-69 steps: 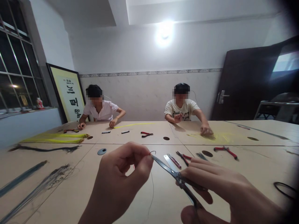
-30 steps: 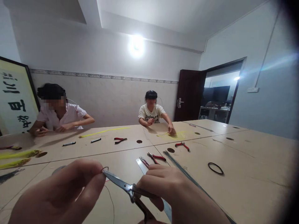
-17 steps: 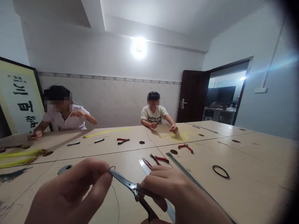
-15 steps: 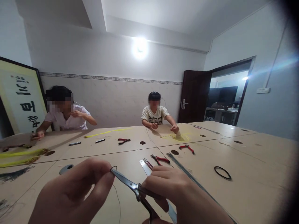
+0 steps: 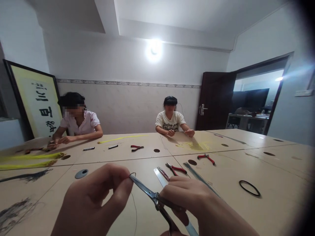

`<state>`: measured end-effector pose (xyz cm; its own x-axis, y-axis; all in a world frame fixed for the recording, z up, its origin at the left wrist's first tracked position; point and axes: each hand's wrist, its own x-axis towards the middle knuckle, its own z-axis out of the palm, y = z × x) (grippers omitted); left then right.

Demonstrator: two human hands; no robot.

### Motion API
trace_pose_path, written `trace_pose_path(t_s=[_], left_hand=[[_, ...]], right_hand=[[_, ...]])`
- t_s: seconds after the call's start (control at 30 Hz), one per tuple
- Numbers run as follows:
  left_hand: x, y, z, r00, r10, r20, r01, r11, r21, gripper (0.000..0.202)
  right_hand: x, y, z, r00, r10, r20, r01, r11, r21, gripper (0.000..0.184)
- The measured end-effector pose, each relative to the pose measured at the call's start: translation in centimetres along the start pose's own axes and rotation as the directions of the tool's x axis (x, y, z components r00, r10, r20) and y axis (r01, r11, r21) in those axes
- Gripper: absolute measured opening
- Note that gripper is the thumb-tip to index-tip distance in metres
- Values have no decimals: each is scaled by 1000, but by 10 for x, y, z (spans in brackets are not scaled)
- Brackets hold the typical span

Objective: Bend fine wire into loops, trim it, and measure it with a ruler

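Observation:
My left hand (image 5: pixel 98 196) pinches a thin dark cord (image 5: pixel 135 209) between thumb and index finger. A small loop of it stands above the fingertips, and one end hangs down. My right hand (image 5: pixel 187 196) grips a pair of metal scissors (image 5: pixel 147 190), fingers wrapped round the handles. The blade tips reach the loop beside my left fingertips; whether they touch the cord I cannot tell. Partly under my right hand lie a steel ruler (image 5: pixel 159 177) and a small red-handled tool (image 5: pixel 163 173).
Red-handled pliers (image 5: pixel 176 169) lie beyond my right hand, with more pliers (image 5: pixel 206 159) farther off. Grey cords (image 5: pixel 199 175), a black ring (image 5: pixel 249 188) and yellow strands (image 5: pixel 31 156) lie on the table (image 5: pixel 221 209). Two people sit across, one at left (image 5: pixel 78 121), one opposite (image 5: pixel 170 119).
The whole scene has shifted right in view as my head turned left. My hands keep the same hold. The person at left has lowered a hand from the chest to the table.

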<state>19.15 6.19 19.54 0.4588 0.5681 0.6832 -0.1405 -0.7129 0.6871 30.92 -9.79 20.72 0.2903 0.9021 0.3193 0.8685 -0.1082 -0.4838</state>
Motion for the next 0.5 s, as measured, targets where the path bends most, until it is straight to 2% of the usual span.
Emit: trace_pose_path(t_s=[0.1, 0.17, 0.27, 0.37, 0.5], left_hand=[[0, 2, 1, 1000, -23, -18, 22, 998, -59, 13], [1, 4, 3, 1000, -25, 8, 25, 995, -99, 12], [4, 5, 4, 995, -7, 99, 19, 991, -130, 11], [8, 4, 2, 994, -12, 111, 29, 987, -159, 10], [7, 3, 0, 993, -34, 113, 54, 983, -176, 9]], right_hand=[[0, 6, 2, 999, -43, -34, 41, 998, -50, 38], [0, 9, 4, 997, -65, -36, 62, 996, -71, 37], [1, 9, 8, 999, -14, -40, 12, 999, -51, 24], [3, 5, 11, 995, 90, -48, -92, 995, -46, 17], [2, 7, 13, 996, 46, -71, -51, 997, -66, 19]])
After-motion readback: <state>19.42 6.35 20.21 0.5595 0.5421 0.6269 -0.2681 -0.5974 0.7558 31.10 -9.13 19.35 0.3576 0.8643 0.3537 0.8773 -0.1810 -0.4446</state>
